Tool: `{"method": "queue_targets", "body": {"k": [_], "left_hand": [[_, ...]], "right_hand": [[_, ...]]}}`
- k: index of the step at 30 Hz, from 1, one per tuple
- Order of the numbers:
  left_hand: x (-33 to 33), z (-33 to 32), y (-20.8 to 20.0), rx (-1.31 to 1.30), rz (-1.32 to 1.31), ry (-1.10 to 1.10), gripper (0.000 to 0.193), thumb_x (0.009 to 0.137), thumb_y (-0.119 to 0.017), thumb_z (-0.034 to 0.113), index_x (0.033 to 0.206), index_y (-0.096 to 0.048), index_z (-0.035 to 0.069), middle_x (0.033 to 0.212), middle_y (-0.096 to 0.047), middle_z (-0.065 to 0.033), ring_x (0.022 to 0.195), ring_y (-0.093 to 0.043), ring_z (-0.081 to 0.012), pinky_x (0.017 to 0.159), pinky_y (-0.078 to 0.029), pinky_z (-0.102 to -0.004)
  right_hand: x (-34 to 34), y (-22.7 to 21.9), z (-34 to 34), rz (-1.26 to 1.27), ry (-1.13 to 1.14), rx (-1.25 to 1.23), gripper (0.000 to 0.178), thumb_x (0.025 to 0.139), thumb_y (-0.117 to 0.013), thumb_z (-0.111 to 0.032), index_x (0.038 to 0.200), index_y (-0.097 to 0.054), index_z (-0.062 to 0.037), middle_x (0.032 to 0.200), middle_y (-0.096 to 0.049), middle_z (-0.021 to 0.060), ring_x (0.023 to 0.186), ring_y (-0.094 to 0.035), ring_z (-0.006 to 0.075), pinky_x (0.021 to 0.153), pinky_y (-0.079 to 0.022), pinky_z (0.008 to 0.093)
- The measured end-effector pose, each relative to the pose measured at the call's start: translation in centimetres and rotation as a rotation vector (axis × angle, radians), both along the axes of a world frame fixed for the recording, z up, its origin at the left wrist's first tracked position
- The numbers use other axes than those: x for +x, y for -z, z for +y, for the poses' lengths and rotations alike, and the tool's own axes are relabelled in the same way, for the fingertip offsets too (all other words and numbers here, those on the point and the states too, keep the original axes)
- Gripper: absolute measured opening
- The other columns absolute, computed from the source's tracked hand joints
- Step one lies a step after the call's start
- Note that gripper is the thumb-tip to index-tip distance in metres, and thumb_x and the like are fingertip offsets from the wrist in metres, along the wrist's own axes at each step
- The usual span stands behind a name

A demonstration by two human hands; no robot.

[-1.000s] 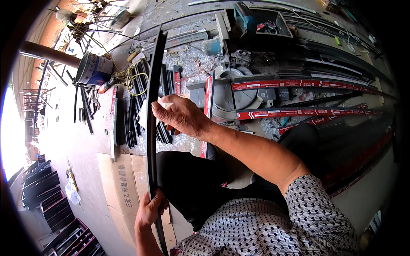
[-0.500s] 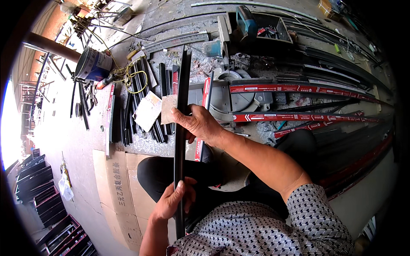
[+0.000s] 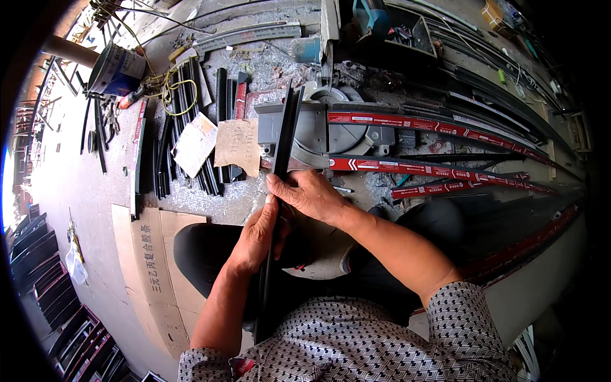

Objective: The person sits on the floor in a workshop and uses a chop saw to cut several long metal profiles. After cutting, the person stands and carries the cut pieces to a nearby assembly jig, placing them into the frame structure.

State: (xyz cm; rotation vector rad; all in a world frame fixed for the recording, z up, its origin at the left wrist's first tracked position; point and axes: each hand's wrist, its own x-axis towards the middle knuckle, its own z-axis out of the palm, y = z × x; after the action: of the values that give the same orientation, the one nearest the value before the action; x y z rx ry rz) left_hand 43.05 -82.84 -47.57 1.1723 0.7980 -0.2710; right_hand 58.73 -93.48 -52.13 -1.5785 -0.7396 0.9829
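Observation:
A long black channel-shaped profile (image 3: 291,130) slants up and away from my lap, its far end in front of a grey saw base. Around its middle, my left hand (image 3: 258,234) is closed with the thumb pointing up along the bar. My right hand (image 3: 313,196) grips the profile just beyond it, thumb on top, nearly touching the left hand. Its lower end runs down past my left wrist toward my shirt, dark against the trousers. Some fingers of both hands are hidden behind the bar.
A saw with a round grey base (image 3: 312,137) and blue motor (image 3: 370,22) stands ahead. Red-labelled profiles (image 3: 394,121) extend rightward. Left are black profiles (image 3: 184,95), brown cardboard (image 3: 237,145), a bucket (image 3: 118,70) and a flattened carton (image 3: 149,267). Stacked frames (image 3: 38,254) stand farther left.
My right hand has come down the profile and my left hand up, so they now meet. The bar's top leans more to the right. A red-labelled strip beside it no longer shows.

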Motion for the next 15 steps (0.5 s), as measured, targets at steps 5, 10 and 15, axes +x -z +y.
{"method": "queue_targets", "body": {"k": [5, 10, 15], "left_hand": [[1.1, 0.1, 0.5, 0.025, 0.147, -0.043, 0.060, 0.105, -0.040, 0.066, 0.101, -0.058, 0.009, 0.074, -0.052, -0.0002, 0.051, -0.047, -0.0110, 0.045, -0.042, -0.0272], [2.0, 0.2, 1.3, 0.013, 0.197, -0.044, 0.062, 0.105, -0.041, 0.067, 0.102, -0.058, 0.007, 0.072, -0.051, -0.0003, 0.050, -0.046, -0.0104, 0.045, -0.041, -0.0257], [3.5, -0.2, 1.2, -0.008, 0.202, -0.025, 0.064, 0.105, -0.040, 0.066, 0.102, -0.060, 0.006, 0.067, -0.050, -0.0011, 0.049, -0.046, -0.0100, 0.045, -0.039, -0.0243]], "right_hand": [[5.4, -1.5, -3.6, -0.253, 0.261, 0.039, 0.041, 0.100, -0.068, -0.042, 0.094, -0.071, -0.0021, 0.083, -0.076, 0.0090, 0.074, -0.073, 0.0165, 0.062, -0.056, 0.0297], [16.7, -6.8, -7.1, -0.474, 0.679, 0.219, 0.029, 0.104, -0.066, -0.031, 0.100, -0.072, -0.0031, 0.079, -0.067, -0.0040, 0.064, -0.051, 0.0016, 0.056, -0.041, 0.0198], [31.6, -8.5, -7.9, -0.699, 0.694, 0.100, 0.044, 0.103, -0.062, -0.041, 0.124, -0.067, -0.0028, 0.110, -0.072, 0.0080, 0.090, -0.063, 0.0092, 0.074, -0.050, 0.0250]]}}
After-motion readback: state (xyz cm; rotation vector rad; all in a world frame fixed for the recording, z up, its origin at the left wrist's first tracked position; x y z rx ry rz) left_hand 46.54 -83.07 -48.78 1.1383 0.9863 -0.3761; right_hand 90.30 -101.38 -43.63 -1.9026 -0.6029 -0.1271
